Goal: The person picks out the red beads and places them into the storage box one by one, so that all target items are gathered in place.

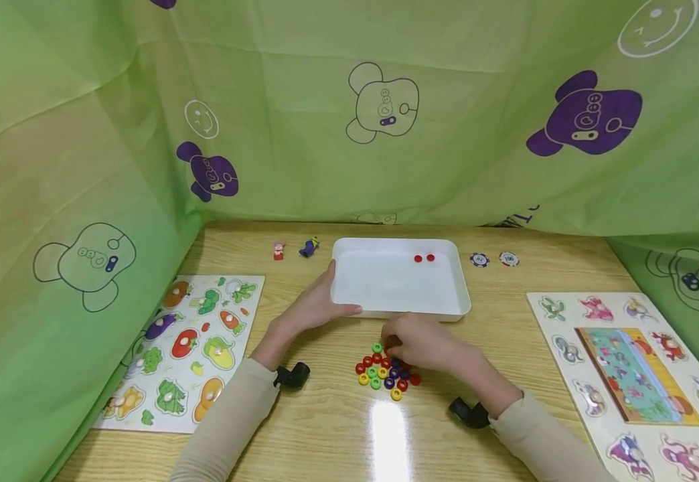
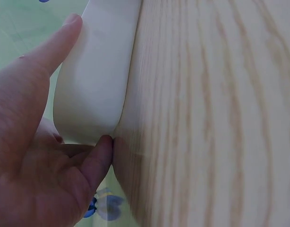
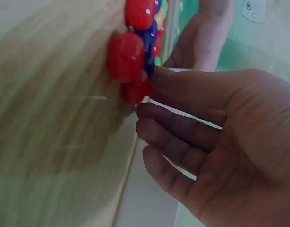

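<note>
A white rectangular tray (image 1: pixel 400 313) stands at the back middle of the table, with two red rings (image 1: pixel 424 258) in its far right part. My left hand (image 1: pixel 319 301) holds the tray's near left corner, its thumb (image 2: pixel 64 40) along the wall and the other fingers bent around the corner. In front of the tray lies a loose pile of small red, yellow, green and purple rings (image 1: pixel 375 383). Over the pile's far right side, my right hand (image 1: pixel 424 343) pinches a red ring (image 3: pixel 137 90) with thumb and forefinger; the fingertips are partly hidden.
A vegetable puzzle board (image 1: pixel 244 335) lies left, a sea-animal board (image 1: pixel 557 335) right. Two small figures, one red-and-pink (image 1: pixel 278 251) and one blue (image 1: pixel 309 247), stand left of the tray. Two poker chips (image 1: pixel 509 259) lie right of it. Green cloth (image 1: pixel 301 167) closes the back and sides.
</note>
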The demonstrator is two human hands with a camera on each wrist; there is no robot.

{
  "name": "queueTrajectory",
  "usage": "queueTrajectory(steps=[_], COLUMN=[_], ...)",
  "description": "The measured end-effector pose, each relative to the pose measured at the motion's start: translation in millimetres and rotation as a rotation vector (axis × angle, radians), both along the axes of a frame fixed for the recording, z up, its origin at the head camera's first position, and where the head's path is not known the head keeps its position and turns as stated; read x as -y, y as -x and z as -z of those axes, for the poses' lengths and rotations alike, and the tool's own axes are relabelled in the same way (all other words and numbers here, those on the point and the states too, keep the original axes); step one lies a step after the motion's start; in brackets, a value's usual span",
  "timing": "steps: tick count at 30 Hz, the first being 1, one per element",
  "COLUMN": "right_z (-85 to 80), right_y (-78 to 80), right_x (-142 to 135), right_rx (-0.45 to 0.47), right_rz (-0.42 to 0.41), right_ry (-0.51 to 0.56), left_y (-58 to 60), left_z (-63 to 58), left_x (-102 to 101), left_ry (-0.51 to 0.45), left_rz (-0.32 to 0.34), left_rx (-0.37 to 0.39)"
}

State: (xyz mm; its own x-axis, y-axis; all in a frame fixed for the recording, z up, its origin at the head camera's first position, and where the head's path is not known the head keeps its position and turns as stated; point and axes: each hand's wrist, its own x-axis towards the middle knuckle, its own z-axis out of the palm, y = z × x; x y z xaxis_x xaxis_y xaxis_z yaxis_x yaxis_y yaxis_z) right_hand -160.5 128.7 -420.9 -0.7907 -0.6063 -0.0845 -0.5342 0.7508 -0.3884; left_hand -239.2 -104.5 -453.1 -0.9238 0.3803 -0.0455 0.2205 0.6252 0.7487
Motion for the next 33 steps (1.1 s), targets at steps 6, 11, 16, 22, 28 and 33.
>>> queueTrajectory(steps=[6,11,16,22,28,33], right_z=[1.1,-0.8,-6.8,-22.4,-24.4,-13.3], right_y=[-3.0,-1.6,7.2,27.5,62.8,94.7], right_x=[4,6,2,1,-6,-17], right_rx=[-0.069,-0.054,-0.088,-0.173,-0.224,-0.211], right_rz=[-0.020,-0.032,0.008,0.081,0.208,0.358], right_ry=[-0.043,-0.023,0.040,0.116,0.170,0.210], left_y=[0.2,0.6,-1.4,-0.6,1.6,1.6], left_z=[0.5,2.1,3.2,7.2,6.9,4.4], left_x=[0,1,3,8,5,1], left_ry=[-0.022,-0.033,-0.019,0.007,-0.001,0.046], left_rz=[0.008,0.012,-0.001,-0.005,0.012,-0.021], left_rx=[0.001,-0.016,0.004,0.001,0.003,0.012])
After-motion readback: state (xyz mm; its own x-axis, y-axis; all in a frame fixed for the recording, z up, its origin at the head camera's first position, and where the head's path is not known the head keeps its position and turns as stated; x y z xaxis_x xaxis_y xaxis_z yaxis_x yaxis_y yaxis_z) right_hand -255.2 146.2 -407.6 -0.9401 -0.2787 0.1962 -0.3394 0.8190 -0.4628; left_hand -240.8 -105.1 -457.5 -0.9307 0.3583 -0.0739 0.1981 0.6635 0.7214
